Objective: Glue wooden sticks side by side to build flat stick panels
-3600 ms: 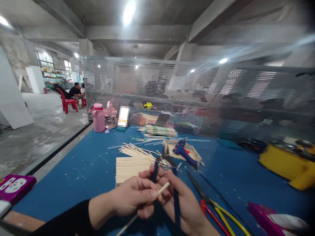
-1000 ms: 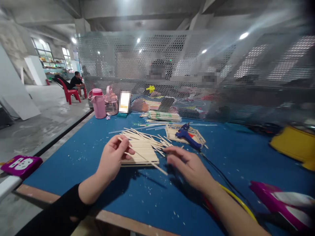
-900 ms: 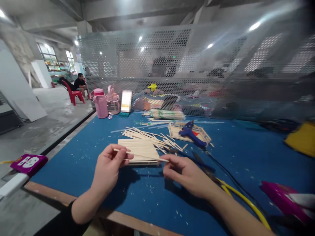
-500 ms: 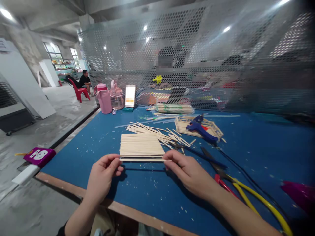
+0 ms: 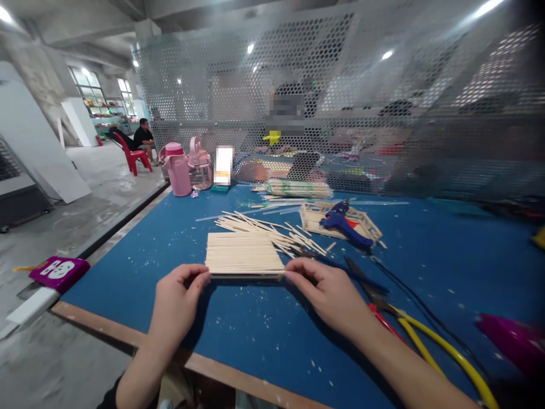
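Note:
A thin wooden stick lies along the near edge of a flat panel of side-by-side sticks. My left hand pinches its left end between thumb and fingers. At the other end my right hand pinches it the same way. Loose sticks are scattered behind the panel. Right of them, dark-blue-handled pliers lie partly hidden by my right hand. A blue glue gun rests on a small tray-like frame of sticks.
Red-and-yellow-handled cutters lie beside my right forearm. Purple power strips sit at left and right. A pink thermos, a clear jug and bagged sticks stand before a perforated metal screen. A person sits beyond, at left.
The pliers have left my right hand and lie on the table. Both hands have taken the stick by its ends, levelled it and brought it against the panel's near edge.

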Motion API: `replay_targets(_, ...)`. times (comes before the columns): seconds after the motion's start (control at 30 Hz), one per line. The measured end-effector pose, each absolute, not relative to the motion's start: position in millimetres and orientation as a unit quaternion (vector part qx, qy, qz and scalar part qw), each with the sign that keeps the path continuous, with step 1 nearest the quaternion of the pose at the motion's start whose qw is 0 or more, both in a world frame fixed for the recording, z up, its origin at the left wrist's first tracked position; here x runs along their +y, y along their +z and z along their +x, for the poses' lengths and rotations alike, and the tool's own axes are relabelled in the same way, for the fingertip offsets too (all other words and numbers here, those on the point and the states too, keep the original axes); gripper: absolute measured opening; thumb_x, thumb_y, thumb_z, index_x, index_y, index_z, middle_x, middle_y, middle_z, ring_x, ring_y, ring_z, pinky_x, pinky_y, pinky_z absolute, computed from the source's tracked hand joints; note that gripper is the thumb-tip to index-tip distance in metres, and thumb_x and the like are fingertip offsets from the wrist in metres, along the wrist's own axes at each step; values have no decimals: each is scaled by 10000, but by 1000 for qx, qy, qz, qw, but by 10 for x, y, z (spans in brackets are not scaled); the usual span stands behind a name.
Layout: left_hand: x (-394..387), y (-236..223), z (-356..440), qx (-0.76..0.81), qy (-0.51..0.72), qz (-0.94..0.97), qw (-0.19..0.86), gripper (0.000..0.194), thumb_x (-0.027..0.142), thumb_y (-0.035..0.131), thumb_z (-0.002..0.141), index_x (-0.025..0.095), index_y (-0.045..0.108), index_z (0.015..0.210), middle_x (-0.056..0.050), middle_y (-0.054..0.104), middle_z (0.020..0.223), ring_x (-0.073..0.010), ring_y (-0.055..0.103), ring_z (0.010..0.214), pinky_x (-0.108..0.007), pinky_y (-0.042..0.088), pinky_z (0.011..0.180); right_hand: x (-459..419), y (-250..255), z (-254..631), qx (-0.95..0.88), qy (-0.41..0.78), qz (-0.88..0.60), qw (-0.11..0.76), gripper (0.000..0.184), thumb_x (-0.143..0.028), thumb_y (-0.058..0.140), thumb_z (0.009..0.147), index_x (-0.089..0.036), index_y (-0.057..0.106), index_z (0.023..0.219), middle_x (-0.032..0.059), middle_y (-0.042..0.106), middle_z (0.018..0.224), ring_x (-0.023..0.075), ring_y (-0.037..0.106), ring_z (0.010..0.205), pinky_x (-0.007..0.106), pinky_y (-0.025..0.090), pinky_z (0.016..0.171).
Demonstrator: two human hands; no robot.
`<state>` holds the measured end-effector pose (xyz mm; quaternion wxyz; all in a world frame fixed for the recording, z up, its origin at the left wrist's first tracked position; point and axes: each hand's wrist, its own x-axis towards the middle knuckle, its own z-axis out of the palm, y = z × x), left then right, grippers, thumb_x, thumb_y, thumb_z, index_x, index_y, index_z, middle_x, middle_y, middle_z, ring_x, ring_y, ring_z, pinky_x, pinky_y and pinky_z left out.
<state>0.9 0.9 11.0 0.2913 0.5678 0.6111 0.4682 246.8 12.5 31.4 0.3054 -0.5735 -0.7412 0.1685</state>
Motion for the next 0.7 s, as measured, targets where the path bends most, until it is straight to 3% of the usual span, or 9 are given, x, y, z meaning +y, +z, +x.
replay_targets(0.1, 1, 83, 12, 609, 470, 602, 213, 134, 308, 578, 727, 214, 674, 726, -34, 680, 786, -194, 603, 744, -288, 457, 719, 121, 304, 2457, -738, 164, -569, 324, 182, -307, 464, 802, -208, 605, 744, 7, 659, 722, 161, 589, 678, 253, 423, 647)
replay_targets(0.23, -11, 51, 3, 606, 477, 607, 192, 138, 325, 574, 725, 231, 674, 714, -28, 682, 788, -197, 603, 748, -283, 455, 723, 122, 273, 2426, -731, 157, -569, 343, 148, -287, 492, 774, -209, 590, 694, 8, 631, 697, 160, 570, 661, 260, 420, 632)
replay_targets(0.5, -7, 57, 4, 642, 449, 572, 241, 209, 388, 569, 729, 207, 659, 783, -31, 693, 770, -191, 611, 692, -269, 457, 646, 161, 214, 2397, -644, 305, -595, 372, 140, -300, 495, 752, -189, 570, 712, -23, 556, 587, 128, 521, 554, 234, 404, 531)
replay_targets(0.7, -10, 68, -10, 629, 466, 556, 279, 239, 399, 574, 725, 194, 665, 809, -43, 700, 809, -200, 617, 744, -274, 456, 687, 166, 254, 2388, -628, 292, -603, 397, 123, -293, 554, 690, -190, 621, 681, 5, 626, 662, 150, 564, 638, 261, 435, 624)
